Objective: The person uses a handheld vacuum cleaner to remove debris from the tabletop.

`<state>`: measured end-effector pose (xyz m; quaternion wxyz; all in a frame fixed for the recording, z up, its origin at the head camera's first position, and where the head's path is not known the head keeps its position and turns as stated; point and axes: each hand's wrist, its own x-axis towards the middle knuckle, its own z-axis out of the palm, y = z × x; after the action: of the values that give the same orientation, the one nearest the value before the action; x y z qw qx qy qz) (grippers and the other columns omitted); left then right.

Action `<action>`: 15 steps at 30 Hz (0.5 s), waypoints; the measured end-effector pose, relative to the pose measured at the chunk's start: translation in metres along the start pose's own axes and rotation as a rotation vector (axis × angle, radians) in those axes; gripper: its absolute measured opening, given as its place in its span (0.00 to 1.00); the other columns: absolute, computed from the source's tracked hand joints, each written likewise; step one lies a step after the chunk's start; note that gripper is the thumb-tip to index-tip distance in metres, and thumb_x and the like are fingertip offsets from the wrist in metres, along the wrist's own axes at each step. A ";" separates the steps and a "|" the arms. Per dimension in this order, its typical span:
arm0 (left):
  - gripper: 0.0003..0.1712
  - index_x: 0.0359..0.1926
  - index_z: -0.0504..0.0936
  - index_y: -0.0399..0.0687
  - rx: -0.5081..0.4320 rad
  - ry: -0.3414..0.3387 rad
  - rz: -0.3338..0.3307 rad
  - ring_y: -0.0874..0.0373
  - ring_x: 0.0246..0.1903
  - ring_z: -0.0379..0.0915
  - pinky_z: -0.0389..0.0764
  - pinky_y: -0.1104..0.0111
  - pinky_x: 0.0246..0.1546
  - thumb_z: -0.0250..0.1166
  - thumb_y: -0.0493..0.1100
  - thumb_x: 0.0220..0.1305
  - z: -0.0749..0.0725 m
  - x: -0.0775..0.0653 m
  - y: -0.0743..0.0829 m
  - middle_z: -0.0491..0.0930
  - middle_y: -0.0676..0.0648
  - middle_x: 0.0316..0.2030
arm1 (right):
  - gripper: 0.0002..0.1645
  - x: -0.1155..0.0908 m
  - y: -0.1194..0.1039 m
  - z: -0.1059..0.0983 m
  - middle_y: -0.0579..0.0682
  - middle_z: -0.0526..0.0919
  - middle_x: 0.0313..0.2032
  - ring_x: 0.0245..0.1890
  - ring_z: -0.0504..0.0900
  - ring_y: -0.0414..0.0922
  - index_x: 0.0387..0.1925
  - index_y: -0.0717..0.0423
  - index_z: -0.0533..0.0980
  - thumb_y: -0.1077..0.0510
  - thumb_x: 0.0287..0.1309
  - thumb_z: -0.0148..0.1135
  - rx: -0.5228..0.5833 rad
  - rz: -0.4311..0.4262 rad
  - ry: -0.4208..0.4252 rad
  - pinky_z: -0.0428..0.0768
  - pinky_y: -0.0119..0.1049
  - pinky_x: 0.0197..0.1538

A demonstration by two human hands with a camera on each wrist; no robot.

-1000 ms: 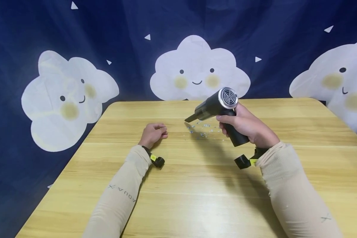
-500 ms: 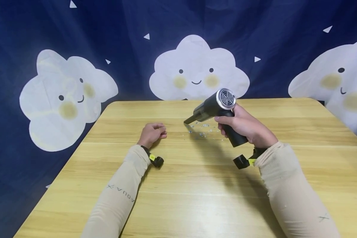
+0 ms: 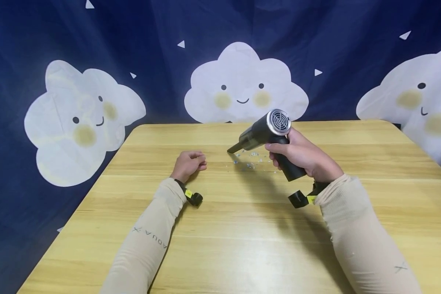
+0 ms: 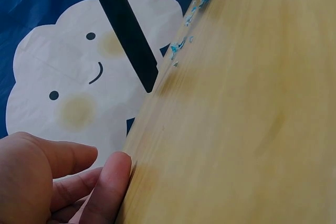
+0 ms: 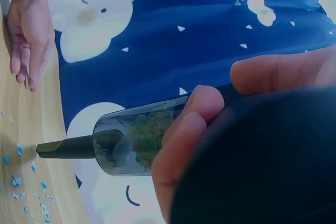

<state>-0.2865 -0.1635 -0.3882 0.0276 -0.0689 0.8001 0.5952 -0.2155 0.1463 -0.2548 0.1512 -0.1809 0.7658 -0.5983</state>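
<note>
My right hand (image 3: 305, 157) grips the handle of a black handheld vacuum cleaner (image 3: 259, 132), its silver vent facing back toward me. The narrow nozzle (image 5: 65, 147) slants down to the left, its tip low over the wooden table beside scattered blue and whitish scraps (image 3: 250, 165). Through the clear dust cup (image 5: 142, 140), greenish-brown debris shows in the right wrist view. My left hand (image 3: 188, 165) rests on the table left of the scraps, fingers loosely curled and holding nothing. In the left wrist view, the nozzle (image 4: 126, 35) comes down beyond those fingers.
The light wooden table (image 3: 220, 228) ends at a back edge before a dark blue curtain (image 3: 161, 61) printed with smiling clouds. Small cameras are strapped to both wrists, the left one (image 3: 195, 199) near the tabletop.
The head view has shifted very slightly. Both hands and the vacuum cleaner keep nearly the same place, the nozzle tip staying at the left side of the scraps.
</note>
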 end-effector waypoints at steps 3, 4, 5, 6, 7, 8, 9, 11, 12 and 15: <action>0.15 0.50 0.79 0.35 0.004 0.004 -0.003 0.56 0.40 0.80 0.86 0.78 0.36 0.60 0.38 0.66 -0.001 -0.001 0.000 0.70 0.47 0.63 | 0.30 0.001 0.001 0.001 0.54 0.73 0.25 0.21 0.73 0.45 0.64 0.54 0.56 0.61 0.64 0.55 0.001 0.002 0.009 0.78 0.34 0.25; 0.15 0.50 0.79 0.36 0.007 0.004 -0.002 0.56 0.40 0.80 0.86 0.78 0.36 0.60 0.38 0.66 -0.002 -0.001 0.000 0.70 0.47 0.63 | 0.29 0.001 0.001 0.001 0.54 0.73 0.25 0.21 0.73 0.45 0.64 0.53 0.56 0.62 0.64 0.55 0.001 0.003 0.015 0.78 0.34 0.25; 0.15 0.50 0.79 0.35 0.009 0.005 -0.002 0.56 0.40 0.80 0.86 0.78 0.36 0.60 0.38 0.66 -0.002 -0.001 0.000 0.70 0.47 0.63 | 0.29 0.001 0.001 0.002 0.54 0.73 0.25 0.21 0.73 0.45 0.64 0.52 0.57 0.62 0.64 0.55 0.000 0.002 0.019 0.78 0.34 0.25; 0.15 0.50 0.79 0.35 0.009 0.008 -0.001 0.56 0.40 0.80 0.86 0.78 0.36 0.60 0.38 0.66 -0.003 -0.001 0.000 0.70 0.47 0.63 | 0.29 0.001 0.001 0.002 0.55 0.73 0.25 0.21 0.73 0.45 0.63 0.52 0.57 0.62 0.64 0.54 0.000 0.000 0.024 0.77 0.34 0.25; 0.15 0.50 0.79 0.35 0.007 0.009 -0.002 0.56 0.40 0.80 0.86 0.78 0.36 0.60 0.37 0.66 -0.003 -0.001 0.000 0.70 0.47 0.63 | 0.28 0.001 0.001 0.002 0.55 0.73 0.25 0.21 0.73 0.45 0.63 0.51 0.58 0.62 0.64 0.54 -0.003 0.000 0.028 0.77 0.34 0.25; 0.15 0.51 0.79 0.35 0.005 0.012 -0.002 0.56 0.40 0.80 0.86 0.77 0.36 0.60 0.37 0.65 -0.003 -0.001 0.000 0.70 0.47 0.63 | 0.28 0.001 0.001 0.002 0.55 0.73 0.25 0.21 0.73 0.45 0.63 0.51 0.58 0.62 0.64 0.55 -0.007 -0.001 0.030 0.77 0.34 0.25; 0.15 0.51 0.79 0.35 0.005 0.013 -0.003 0.56 0.40 0.80 0.86 0.77 0.36 0.60 0.37 0.65 -0.003 -0.001 0.000 0.71 0.46 0.62 | 0.28 0.001 0.001 0.002 0.55 0.73 0.25 0.21 0.73 0.45 0.63 0.51 0.58 0.62 0.64 0.54 -0.014 -0.002 0.027 0.77 0.34 0.25; 0.15 0.51 0.79 0.35 0.003 0.009 -0.002 0.56 0.40 0.80 0.86 0.77 0.37 0.60 0.37 0.65 -0.003 0.000 -0.001 0.71 0.46 0.62 | 0.27 0.000 0.001 0.000 0.55 0.73 0.25 0.20 0.73 0.45 0.62 0.52 0.58 0.62 0.64 0.54 -0.028 0.000 0.025 0.77 0.34 0.25; 0.15 0.51 0.79 0.35 0.002 0.008 -0.003 0.56 0.40 0.80 0.86 0.77 0.37 0.60 0.37 0.65 -0.003 0.000 -0.001 0.71 0.46 0.62 | 0.27 -0.001 0.001 0.000 0.55 0.73 0.24 0.20 0.73 0.45 0.62 0.53 0.58 0.62 0.64 0.54 -0.034 0.000 0.022 0.77 0.34 0.25; 0.15 0.51 0.79 0.35 -0.005 0.004 -0.005 0.57 0.39 0.80 0.86 0.77 0.37 0.60 0.37 0.65 -0.002 0.001 -0.001 0.73 0.45 0.60 | 0.27 -0.003 0.003 -0.003 0.54 0.73 0.25 0.20 0.73 0.44 0.62 0.55 0.58 0.61 0.65 0.54 -0.050 0.005 0.013 0.78 0.34 0.25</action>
<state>-0.2877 -0.1658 -0.3889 0.0274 -0.0723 0.7984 0.5972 -0.2147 0.1510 -0.2564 0.1431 -0.1791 0.7820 -0.5795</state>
